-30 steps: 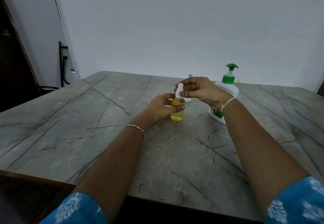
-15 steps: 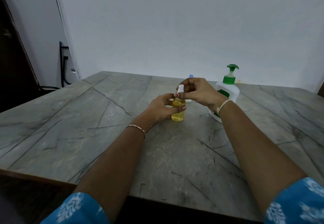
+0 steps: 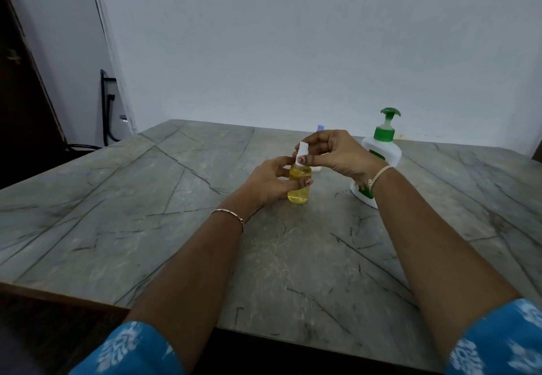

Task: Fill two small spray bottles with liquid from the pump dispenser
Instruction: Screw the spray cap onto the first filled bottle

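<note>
A small clear spray bottle (image 3: 299, 192) full of yellow liquid stands on the grey marble table (image 3: 146, 228) at the centre. My left hand (image 3: 269, 182) grips its body. My right hand (image 3: 334, 153) pinches the white spray cap (image 3: 302, 153) on the bottle's neck. Behind my right hand a second small bottle with a blue top (image 3: 320, 127) is mostly hidden. The white pump dispenser (image 3: 381, 151) with a green pump head stands to the right, partly behind my right wrist.
A white wall rises just behind the table's far edge. A dark door and a black frame (image 3: 105, 104) stand at the left. The table's near edge (image 3: 58, 298) runs across the bottom left.
The bottle stays in the same place with both hands on it. My right hand's fingers have shifted slightly on the white cap.
</note>
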The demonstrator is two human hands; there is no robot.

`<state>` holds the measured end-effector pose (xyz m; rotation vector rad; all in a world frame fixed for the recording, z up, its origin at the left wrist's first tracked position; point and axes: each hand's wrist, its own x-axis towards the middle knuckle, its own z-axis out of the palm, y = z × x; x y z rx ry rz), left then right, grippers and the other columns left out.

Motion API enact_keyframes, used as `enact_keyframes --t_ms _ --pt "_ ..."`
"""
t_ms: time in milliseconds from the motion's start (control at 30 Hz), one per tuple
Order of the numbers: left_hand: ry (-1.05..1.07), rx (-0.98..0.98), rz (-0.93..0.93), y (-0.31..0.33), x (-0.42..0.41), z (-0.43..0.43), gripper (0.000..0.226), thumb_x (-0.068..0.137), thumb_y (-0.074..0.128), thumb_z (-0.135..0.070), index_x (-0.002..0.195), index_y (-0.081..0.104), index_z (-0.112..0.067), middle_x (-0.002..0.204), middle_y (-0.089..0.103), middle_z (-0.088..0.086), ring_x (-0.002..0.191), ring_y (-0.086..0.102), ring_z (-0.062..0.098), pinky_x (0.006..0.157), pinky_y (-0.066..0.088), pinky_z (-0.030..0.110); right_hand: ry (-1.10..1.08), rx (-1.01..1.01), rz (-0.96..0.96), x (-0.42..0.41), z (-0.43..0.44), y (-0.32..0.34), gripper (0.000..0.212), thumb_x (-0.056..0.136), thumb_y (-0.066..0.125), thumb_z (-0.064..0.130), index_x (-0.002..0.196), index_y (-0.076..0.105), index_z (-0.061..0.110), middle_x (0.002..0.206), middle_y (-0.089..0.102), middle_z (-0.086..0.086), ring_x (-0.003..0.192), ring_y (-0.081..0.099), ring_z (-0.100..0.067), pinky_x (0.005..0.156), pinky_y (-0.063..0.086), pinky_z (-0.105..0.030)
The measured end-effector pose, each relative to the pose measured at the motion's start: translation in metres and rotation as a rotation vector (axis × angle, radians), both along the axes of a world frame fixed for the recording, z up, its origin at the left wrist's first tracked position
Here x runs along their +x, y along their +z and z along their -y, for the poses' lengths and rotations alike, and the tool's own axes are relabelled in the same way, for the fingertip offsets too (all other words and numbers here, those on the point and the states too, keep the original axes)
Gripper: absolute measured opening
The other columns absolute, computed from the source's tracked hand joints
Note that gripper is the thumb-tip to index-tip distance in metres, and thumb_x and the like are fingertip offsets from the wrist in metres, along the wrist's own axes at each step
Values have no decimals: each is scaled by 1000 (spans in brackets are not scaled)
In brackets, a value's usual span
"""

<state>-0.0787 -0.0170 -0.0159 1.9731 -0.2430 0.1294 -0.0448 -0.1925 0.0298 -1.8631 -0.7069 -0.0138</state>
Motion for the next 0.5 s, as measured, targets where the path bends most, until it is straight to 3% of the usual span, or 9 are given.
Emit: enact_keyframes --t_ms 67,167,300,500 --pt "0 5 -2 0 0 1 63 76 79 -34 132 54 -21 125 62 6 114 62 23 96 52 46 25 -12 10 -1 0 1 27 80 76 6 105 69 14 100 74 -5 90 70 -9 90 56 -31" --pt "-4 -12 -15 1 -1 1 63 76 79 -30 132 53 -17 124 63 5 114 61 23 95 53 46 81 -38 -14 -2 2 2 31 85 71 7 115 68 8 109 73 -4 100 69 -9 88 54 -19" --pt "-9 7 -33 2 -2 -2 65 75 80 -24 133 52 -11 128 61 10 117 59 26 99 50 47 56 -7 -5 1 2 -4 30 85 72 9 115 69 8 108 74 -4 103 69 -14 92 53 -23" --pt "36 75 24 -1 2 1 52 71 84 -26 117 65 -10 115 70 8 109 65 22 99 50 46 1 33 48 2 -1 -10 29 81 75 13 110 71 9 101 75 -1 97 70 -13 90 54 -23"
